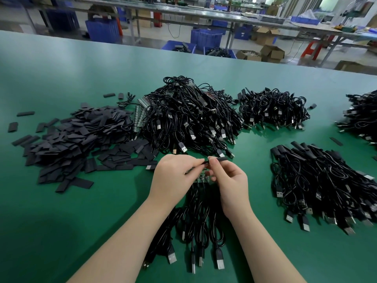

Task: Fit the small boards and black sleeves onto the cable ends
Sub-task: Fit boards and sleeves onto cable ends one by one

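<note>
Both hands pinch one black sleeve [219, 159] mid-table, left hand [173, 176] and right hand [232, 180] over a green board strip [201, 176], sleeve heap [77, 137] left, cable piles [189, 117] behind.

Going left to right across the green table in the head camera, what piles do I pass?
Heap of black sleeves → big tangle of cables → smaller cable pile → sleeved cable pile → cable heap at the right edge.
</note>
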A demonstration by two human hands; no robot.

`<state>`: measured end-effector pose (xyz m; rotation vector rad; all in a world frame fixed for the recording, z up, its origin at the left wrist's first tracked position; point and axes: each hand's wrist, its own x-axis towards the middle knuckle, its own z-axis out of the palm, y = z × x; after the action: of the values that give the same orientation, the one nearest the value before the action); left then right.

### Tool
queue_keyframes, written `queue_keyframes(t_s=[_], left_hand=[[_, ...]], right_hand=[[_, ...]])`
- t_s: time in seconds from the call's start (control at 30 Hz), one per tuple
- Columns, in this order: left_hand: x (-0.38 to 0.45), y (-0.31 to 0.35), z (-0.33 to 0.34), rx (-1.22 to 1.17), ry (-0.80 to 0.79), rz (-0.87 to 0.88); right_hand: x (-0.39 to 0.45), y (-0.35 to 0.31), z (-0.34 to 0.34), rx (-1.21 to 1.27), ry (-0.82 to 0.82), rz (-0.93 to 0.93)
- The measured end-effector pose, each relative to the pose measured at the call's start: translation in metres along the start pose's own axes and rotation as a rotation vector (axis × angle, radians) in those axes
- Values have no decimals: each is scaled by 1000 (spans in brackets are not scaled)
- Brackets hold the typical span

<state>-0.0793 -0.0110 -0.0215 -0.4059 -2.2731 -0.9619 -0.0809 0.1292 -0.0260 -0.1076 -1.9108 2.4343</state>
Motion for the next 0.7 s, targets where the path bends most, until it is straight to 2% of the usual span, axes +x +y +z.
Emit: queue_keyframes(t_s=[0.27,0.43,0.6,0.7], left_hand=[[2,1,1,-42,-18,32],[1,-1,3,-74,-27,-47],[0,-6,2,-82,-4,-117],[-1,-5,2,-96,-7,-133]], right_hand=[[-1,-1,1,-29,-29,-44],[-2,1,3,-25,-13,-46],[-3,-1,2,5,115,-170],[-4,-3,2,-36,132,-216]])
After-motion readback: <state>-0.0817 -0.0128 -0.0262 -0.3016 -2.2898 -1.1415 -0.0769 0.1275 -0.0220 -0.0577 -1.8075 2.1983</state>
